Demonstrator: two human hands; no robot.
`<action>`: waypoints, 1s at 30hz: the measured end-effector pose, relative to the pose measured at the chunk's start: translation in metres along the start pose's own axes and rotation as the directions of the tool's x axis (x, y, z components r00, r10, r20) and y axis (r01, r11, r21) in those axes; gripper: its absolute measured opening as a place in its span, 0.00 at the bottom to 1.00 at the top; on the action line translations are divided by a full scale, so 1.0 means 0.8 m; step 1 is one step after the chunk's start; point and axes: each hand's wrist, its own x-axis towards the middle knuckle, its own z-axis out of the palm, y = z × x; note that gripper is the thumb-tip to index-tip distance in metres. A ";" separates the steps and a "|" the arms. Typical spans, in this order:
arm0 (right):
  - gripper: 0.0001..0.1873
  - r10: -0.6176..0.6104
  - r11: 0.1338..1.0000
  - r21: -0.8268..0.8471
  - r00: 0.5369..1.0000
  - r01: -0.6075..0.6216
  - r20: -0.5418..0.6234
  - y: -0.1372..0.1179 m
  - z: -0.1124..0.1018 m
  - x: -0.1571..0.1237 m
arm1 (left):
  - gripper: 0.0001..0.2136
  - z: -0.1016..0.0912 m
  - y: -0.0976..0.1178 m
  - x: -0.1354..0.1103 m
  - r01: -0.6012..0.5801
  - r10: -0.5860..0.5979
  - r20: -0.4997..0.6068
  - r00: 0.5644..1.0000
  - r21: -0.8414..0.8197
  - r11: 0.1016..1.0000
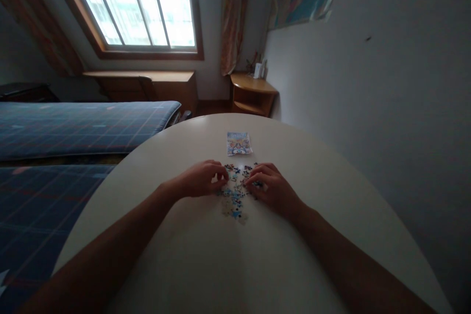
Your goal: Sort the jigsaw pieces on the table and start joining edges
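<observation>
Puzzle pieces (234,197) between left hand (200,179) and right hand (275,187) — fingertips (222,175) on them, each grip curled, hold unclear.

No legible text on leaflet (238,143)

surface: round white table (331,196), lower centre of frame, rim arching across the middle | centre: loose scatter of small colourful puzzle pieces (235,198) | just above them: printed picture card (239,143), flat, apart from the pieces | left hand (200,179) and right hand (274,187) rest beside the scatter
</observation>
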 end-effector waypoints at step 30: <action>0.08 -0.183 0.966 -0.142 0.960 0.215 0.213 -0.032 0.008 -0.005 | 0.04 0.044 -0.017 0.002 -0.027 0.011 -0.228 0.974 -0.065 0.998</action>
